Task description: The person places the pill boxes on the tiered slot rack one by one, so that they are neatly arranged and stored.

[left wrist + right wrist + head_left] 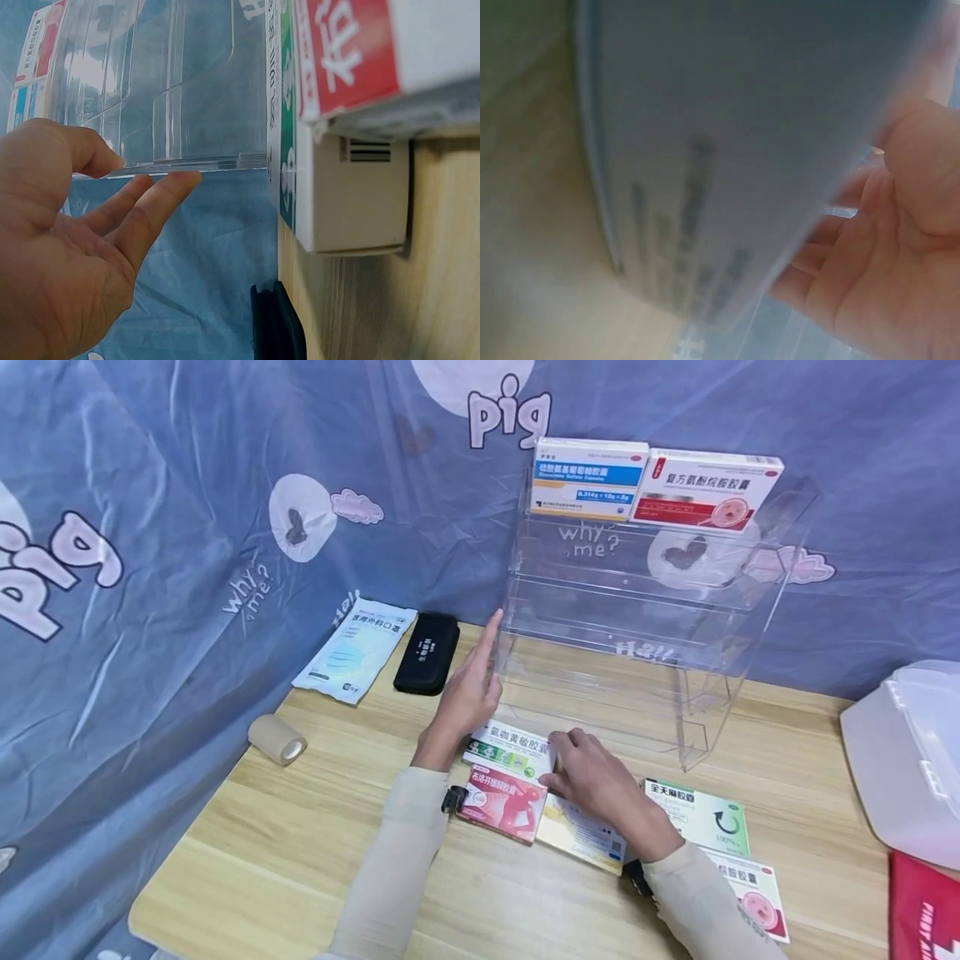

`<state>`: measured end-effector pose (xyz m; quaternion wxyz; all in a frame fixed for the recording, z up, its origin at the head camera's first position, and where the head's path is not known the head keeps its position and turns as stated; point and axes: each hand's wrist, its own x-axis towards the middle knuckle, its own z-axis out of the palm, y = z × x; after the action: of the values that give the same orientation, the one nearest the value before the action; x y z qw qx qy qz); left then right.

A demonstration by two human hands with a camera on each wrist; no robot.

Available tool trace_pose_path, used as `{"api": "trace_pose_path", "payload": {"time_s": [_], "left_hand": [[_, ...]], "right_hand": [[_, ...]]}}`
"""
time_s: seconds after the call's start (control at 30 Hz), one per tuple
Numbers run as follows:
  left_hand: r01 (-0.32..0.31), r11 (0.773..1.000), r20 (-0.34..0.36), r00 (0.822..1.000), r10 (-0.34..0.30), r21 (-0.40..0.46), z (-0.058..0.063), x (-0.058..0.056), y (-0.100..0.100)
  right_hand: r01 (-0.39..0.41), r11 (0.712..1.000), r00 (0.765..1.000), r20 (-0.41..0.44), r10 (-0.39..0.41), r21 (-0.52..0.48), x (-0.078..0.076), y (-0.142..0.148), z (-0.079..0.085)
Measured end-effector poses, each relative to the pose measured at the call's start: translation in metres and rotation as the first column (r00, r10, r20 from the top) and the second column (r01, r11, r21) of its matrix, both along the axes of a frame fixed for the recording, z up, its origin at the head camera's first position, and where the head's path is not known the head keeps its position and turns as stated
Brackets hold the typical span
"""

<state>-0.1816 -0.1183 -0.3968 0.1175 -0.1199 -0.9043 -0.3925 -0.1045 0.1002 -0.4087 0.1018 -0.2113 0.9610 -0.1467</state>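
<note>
Carton (504, 745) at the centre of the frame, and it's a neat flat one: white top, dark printed characters, a green band with small pictures along the lower edge. It lies on the wooden table (300, 860), at the foot of the clear rack (600, 635), with the pink box (501, 803) just below it in the frame and the yellow-and-white box (581, 833) at lower right.

Here's the right hand (600, 777), reaching in from lower right, wrist angled to the upper left, fingers bent, thumb and fingertips pinching the carton's right end. And the left hand (472, 689), up from the bottom of the frame, forefinger pointing upward, thumb and fingers closed on either side of the rack's left panel; the left wrist view shows that pinch well.

Now the line of it: the carton's long axis runs left to right, dipping toward the right, its lettering upright to the head view. The rack's shelves run across the same way, tilting down to the right.
</note>
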Motion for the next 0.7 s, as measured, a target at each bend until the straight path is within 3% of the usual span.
{"api": "trace_pose_path", "payload": {"time_s": [0.17,0.47,0.7], "left_hand": [[-0.001,1.0,0.001,1.0,0.001,0.006,0.0,0.0002,0.0002],[0.002,1.0,0.002,1.0,-0.002,-0.003,0.0012,-0.0002,0.0006],[-0.002,1.0,0.007,1.0,0.002,-0.003,0.0005,0.0,0.0004]], "right_hand": [[0.022,1.0,0.999,0.031,-0.022,-0.018,-0.0006,-0.0004,-0.0004],[-0.014,1.0,1.0,0.021,0.015,-0.024,-0.0021,0.002,-0.0011],[0.029,0.998,0.995,0.094,-0.023,-0.059,-0.0028,0.0031,-0.0003]]}}
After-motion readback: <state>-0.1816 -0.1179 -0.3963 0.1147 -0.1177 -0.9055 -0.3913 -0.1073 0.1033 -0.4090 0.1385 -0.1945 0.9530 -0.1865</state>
